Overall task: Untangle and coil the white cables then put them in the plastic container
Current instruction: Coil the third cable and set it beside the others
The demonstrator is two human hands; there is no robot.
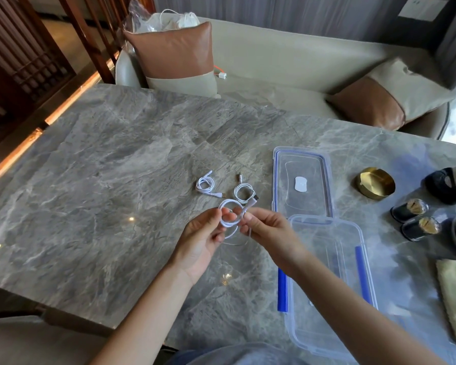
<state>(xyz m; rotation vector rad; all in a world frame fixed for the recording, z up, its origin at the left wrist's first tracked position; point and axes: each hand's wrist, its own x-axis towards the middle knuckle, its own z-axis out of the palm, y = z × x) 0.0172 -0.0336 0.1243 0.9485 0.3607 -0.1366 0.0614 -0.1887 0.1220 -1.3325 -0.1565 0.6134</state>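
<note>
Head view: on the table (90, 180) I found the plastic container (324, 299) open, ready. Left hand (203, 238) pinched the white cable (231, 214) loop, keeping its shape; right hand (269, 233) apparently gripped its tail. Two coiled cables (204, 184) lay beyond.

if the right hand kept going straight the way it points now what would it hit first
The right hand points left and away: first the white cable it pinches, then probably the left hand just beyond; depth is unclear.
</note>
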